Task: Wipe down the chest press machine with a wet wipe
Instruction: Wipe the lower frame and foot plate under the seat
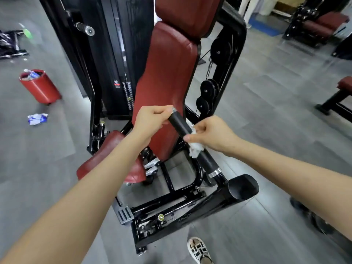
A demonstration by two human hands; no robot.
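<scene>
The chest press machine has a dark red back pad [167,77], a red seat [106,159] and a black frame [190,206]. Its black foam handle [180,123] slants from upper left to lower right in the middle of the view. My left hand [150,121] grips the handle's upper end by its chrome cap. My right hand [211,135] holds a crumpled white wet wipe [196,147] wrapped round the handle's middle. Below the wipe the grip ends in a chrome collar [214,172].
A red waste bin [41,88] full of bottles stands on the grey floor at the left, with a blue-and-white wipe packet [37,119] beside it. The weight stack [127,92] rises behind the pad. A red bench [339,94] is at the right. My shoe [199,249] shows below.
</scene>
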